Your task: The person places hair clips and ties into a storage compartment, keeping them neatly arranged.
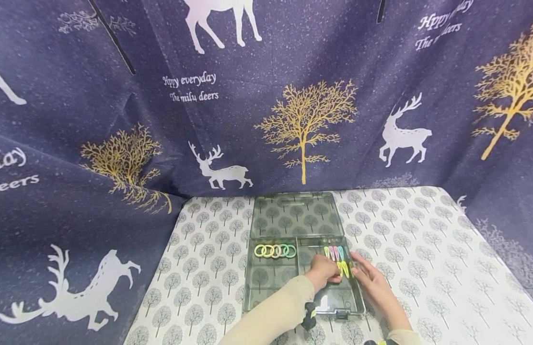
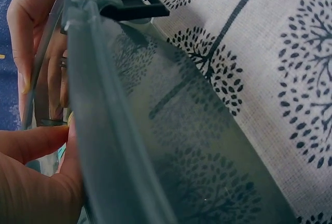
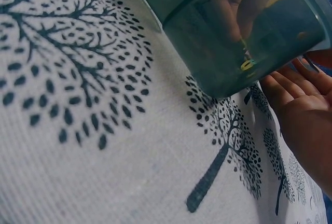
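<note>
A translucent grey-green compartment box (image 1: 271, 282) lies on the table, its lid (image 1: 296, 215) folded back. Inside the right half, my left hand (image 1: 324, 269) pinches a yellow hair clip (image 2: 69, 119) between thumb and forefinger. Right beside it lie more yellow hair clips (image 1: 345, 269). Above these, a row of snap hair clips (image 1: 333, 252) in yellow-green, pink and blue sits in the upper compartment. My right hand (image 1: 374, 280) rests along the box's right wall with its fingers extended. Through the tinted wall, the right wrist view shows the left fingers (image 3: 238, 22) reaching down inside.
Several ring-shaped hair ties (image 1: 275, 250) in yellow, pink and green lie overlapped in a row in the upper left compartment. A latch (image 1: 341, 314) juts from the box's front edge. Tree-print cloth (image 1: 214, 268) covers the table, and a dark deer-print curtain (image 1: 232, 120) hangs behind.
</note>
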`<state>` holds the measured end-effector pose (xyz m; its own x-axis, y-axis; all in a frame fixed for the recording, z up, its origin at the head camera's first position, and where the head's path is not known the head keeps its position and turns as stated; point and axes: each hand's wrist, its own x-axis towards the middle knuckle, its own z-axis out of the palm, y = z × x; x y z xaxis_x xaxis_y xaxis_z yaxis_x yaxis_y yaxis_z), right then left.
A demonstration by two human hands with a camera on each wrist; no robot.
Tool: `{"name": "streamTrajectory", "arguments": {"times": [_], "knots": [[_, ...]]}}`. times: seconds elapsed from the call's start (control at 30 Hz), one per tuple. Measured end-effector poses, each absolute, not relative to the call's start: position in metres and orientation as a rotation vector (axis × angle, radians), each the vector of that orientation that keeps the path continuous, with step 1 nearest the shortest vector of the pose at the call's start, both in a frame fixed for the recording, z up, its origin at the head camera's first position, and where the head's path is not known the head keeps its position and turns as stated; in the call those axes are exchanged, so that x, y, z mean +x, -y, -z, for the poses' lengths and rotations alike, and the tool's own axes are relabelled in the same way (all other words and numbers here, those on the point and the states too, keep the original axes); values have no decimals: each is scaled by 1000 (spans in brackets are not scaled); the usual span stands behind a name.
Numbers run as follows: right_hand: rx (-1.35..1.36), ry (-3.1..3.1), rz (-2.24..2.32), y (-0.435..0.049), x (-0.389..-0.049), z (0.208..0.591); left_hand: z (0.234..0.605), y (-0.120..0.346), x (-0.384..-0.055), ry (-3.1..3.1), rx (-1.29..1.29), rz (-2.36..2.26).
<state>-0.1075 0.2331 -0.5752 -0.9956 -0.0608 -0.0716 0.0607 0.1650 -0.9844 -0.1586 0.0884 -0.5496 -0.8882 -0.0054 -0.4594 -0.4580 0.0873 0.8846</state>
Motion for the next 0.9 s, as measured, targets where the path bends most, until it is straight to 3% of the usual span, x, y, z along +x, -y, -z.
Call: {"name": "streamTrajectory", "arguments": {"times": [0.73,0.9], "knots": [[102,-2356,1855,-234,-113,573,547,-84,-159,-2078,-422,-1839],[103,-2372,1841,-233,-110,569,535,-72,-157,-2013,-285,-1891]]}}
